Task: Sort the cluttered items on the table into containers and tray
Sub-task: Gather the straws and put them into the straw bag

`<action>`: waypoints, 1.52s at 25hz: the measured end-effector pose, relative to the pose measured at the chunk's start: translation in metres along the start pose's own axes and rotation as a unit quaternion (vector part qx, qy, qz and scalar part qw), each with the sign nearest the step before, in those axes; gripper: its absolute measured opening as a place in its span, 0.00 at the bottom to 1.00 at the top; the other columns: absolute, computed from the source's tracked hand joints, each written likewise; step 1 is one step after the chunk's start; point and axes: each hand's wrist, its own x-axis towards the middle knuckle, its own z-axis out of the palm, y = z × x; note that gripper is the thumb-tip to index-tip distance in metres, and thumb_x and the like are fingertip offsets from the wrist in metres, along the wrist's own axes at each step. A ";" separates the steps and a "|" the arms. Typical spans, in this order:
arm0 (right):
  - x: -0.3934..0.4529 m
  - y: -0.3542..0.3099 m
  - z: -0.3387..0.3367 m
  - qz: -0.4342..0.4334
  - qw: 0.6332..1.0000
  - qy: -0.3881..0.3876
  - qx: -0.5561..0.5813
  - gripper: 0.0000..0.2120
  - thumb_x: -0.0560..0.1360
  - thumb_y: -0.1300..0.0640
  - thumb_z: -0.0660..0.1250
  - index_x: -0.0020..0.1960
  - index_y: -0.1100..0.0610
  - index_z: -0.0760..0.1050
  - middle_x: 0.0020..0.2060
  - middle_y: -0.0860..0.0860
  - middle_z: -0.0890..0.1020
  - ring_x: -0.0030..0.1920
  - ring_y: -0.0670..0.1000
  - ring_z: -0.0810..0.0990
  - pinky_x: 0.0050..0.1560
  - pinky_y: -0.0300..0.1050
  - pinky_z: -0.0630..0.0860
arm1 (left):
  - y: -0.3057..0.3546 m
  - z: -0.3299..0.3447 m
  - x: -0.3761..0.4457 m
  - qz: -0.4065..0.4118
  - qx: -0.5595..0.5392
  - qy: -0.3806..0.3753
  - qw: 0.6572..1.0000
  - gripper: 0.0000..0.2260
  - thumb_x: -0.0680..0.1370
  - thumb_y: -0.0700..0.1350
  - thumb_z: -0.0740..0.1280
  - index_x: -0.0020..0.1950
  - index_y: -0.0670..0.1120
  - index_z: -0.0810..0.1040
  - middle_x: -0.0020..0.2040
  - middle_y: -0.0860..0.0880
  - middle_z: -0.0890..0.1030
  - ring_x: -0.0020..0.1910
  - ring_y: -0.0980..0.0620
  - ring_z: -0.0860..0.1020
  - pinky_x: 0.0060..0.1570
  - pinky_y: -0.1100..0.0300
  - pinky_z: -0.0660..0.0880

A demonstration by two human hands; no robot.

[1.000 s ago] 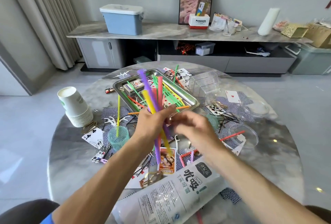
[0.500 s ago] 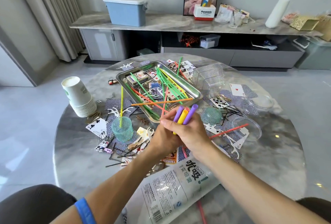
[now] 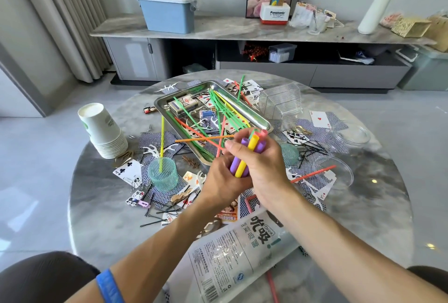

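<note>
A bundle of thick straws (image 3: 247, 155), purple, yellow and pink, is held above the middle of the round marble table (image 3: 101, 210). My left hand (image 3: 221, 181) grips the bundle from below and my right hand (image 3: 263, 167) wraps round it from the right. Just behind the hands lies a steel tray (image 3: 162, 106) holding thin green, yellow and orange straws and card boxes. A teal mesh cup (image 3: 163, 176) with one yellow straw stands to the left. A second teal mesh cup (image 3: 289, 155) shows behind my right hand.
Playing cards, hairpins and clips litter the table. A stack of paper cups (image 3: 103, 130) stands far left. Clear plastic cups (image 3: 282, 106) and clear lids (image 3: 350, 135) lie on the right. A printed straw bag (image 3: 232, 251) lies near the front edge.
The straw bundle went from standing tall in my left hand to being gathered low between both hands. My right hand closed round it. The view moved slightly closer.
</note>
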 end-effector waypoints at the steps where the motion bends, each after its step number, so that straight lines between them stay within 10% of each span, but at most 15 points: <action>1: -0.004 0.003 0.000 0.013 1.000 -0.004 -0.021 0.09 0.66 0.60 0.78 0.42 0.54 0.80 0.37 0.55 0.82 0.41 0.55 0.84 0.44 0.48 0.81 | -0.003 0.000 -0.002 -0.006 0.018 -0.006 1.000 0.13 0.65 0.40 0.73 0.42 0.58 0.80 0.30 0.57 0.80 0.30 0.63 0.77 0.30 0.73 0.71; 4: -0.016 0.007 0.009 0.018 0.995 -0.004 -0.098 0.06 0.69 0.62 0.77 0.39 0.58 0.80 0.33 0.58 0.82 0.35 0.54 0.82 0.40 0.47 0.78 | -0.005 0.003 -0.008 0.004 0.074 0.006 0.997 0.19 0.69 0.38 0.74 0.58 0.50 0.78 0.41 0.59 0.81 0.42 0.61 0.80 0.42 0.70 0.76; 11: 0.005 -0.040 -0.006 0.035 0.991 0.010 0.132 0.14 0.69 0.56 0.77 0.33 0.54 0.72 0.25 0.51 0.71 0.25 0.51 0.73 0.32 0.46 0.75 | 0.040 0.010 0.002 -0.026 0.102 -0.025 0.994 0.07 0.65 0.43 0.75 0.37 0.49 0.77 0.28 0.52 0.77 0.25 0.58 0.70 0.27 0.61 0.71; 19: 0.045 -0.118 -0.095 -0.001 0.937 0.239 0.256 0.18 0.75 0.53 0.72 0.33 0.53 0.66 0.22 0.46 0.68 0.22 0.46 0.69 0.29 0.38 0.72 | 0.042 0.040 -0.054 -0.012 0.451 -0.164 0.877 0.47 0.64 0.74 0.67 0.76 0.53 0.57 0.65 0.51 0.75 0.63 0.47 0.73 0.65 0.48 0.68; 24: 0.043 -0.110 -0.107 0.032 0.921 0.252 0.295 0.18 0.77 0.54 0.70 0.33 0.54 0.66 0.21 0.46 0.69 0.22 0.45 0.69 0.28 0.38 0.71 | 0.041 0.085 -0.060 -0.082 0.505 -0.203 0.835 0.52 0.68 0.64 0.71 0.80 0.47 0.45 0.75 0.47 0.64 0.72 0.43 0.65 0.71 0.47 0.61; 32: 0.018 -0.199 -0.109 -0.069 0.891 0.184 0.410 0.26 0.77 0.56 0.69 0.23 0.56 0.67 0.20 0.47 0.67 0.21 0.46 0.68 0.29 0.36 0.71 | 0.164 -0.003 -0.036 0.136 0.227 -0.017 0.964 0.35 0.61 0.60 0.71 0.67 0.60 0.66 0.50 0.61 0.78 0.48 0.64 0.77 0.42 0.78 0.68; 38: -0.010 -0.223 -0.106 -0.140 0.884 0.153 0.419 0.26 0.79 0.53 0.66 0.25 0.55 0.64 0.19 0.45 0.67 0.24 0.46 0.71 0.32 0.35 0.72 | 0.189 -0.054 -0.003 0.328 0.019 -0.058 0.943 0.36 0.65 0.48 0.81 0.67 0.53 0.65 0.58 0.51 0.76 0.52 0.51 0.79 0.52 0.58 0.76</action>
